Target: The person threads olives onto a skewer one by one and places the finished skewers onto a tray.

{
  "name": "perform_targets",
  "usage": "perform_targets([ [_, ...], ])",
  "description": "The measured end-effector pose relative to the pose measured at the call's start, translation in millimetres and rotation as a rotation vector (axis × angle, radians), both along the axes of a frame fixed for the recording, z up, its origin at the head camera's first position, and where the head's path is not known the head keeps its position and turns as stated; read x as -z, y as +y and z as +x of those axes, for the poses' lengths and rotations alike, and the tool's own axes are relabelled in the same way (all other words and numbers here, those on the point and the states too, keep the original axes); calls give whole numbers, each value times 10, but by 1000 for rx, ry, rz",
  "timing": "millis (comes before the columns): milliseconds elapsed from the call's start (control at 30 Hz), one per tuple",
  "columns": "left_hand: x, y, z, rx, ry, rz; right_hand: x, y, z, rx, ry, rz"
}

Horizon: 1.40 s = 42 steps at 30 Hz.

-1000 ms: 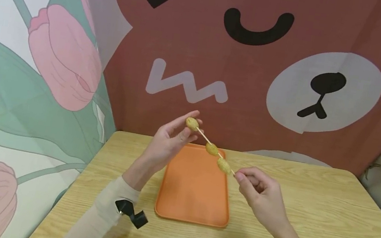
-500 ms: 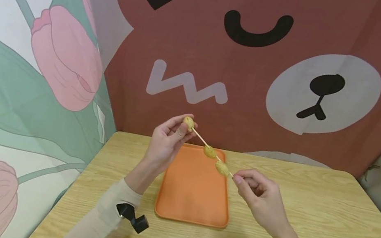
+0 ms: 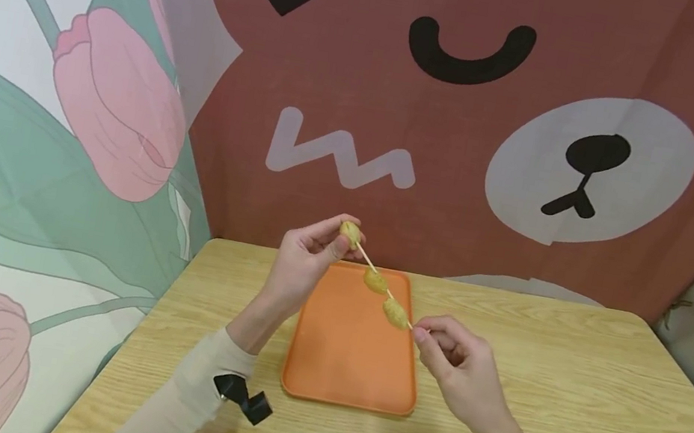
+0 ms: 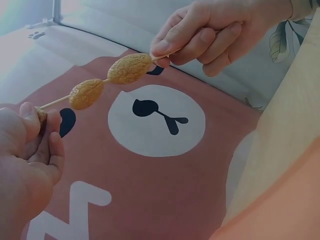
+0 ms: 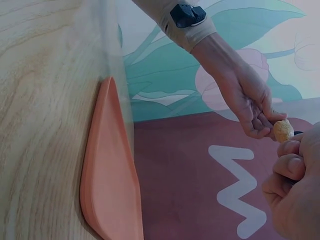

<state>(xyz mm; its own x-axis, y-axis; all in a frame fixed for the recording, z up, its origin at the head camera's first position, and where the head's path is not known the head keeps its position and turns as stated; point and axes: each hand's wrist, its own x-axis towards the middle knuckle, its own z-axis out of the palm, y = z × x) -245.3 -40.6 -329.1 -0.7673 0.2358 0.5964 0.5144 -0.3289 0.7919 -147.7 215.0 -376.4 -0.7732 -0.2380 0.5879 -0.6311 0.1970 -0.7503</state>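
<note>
Between my two hands a thin wooden skewer slants down to the right above the tray, bearing three small, wrinkled yellow-brown oval pieces. My left hand pinches the top oval piece between thumb and fingers. In the left wrist view that piece is mostly covered by the fingers. The middle oval piece and the lower oval piece sit close together, untouched by either hand. My right hand pinches the skewer's lower end just past the lower piece.
An orange rectangular tray lies on the wood-grain table beneath the skewer. Behind the table's far edge hangs a printed cloth with a bear face. A flower-patterned cloth covers the left side.
My right hand has moved slightly left and down with the lower end of the skewer, which now slants more steeply. My left hand has shifted a little but still pinches the top oval piece.
</note>
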Motion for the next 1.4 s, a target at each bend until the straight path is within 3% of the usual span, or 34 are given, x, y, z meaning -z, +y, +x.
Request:
perform_targets([
  [167, 15, 21, 21, -6, -8, -24, 20, -28, 16, -6, -10, -10],
  [400, 59, 82, 20, 39, -23, 15, 57, -45, 27, 15, -13, -34],
  [667, 91, 152, 32, 40, -18, 20, 95, -74, 53, 37, -25, -65],
  [867, 132, 190, 34, 43, -59, 17, 121, -102, 53, 17, -41, -95],
  [1033, 175, 197, 30, 32, -97, 14, 171, -126, 26, -10, -58, -114],
  [1400, 227, 245, 38, -15, -122, -20, 199, -119, -12, 35, -67, -119],
])
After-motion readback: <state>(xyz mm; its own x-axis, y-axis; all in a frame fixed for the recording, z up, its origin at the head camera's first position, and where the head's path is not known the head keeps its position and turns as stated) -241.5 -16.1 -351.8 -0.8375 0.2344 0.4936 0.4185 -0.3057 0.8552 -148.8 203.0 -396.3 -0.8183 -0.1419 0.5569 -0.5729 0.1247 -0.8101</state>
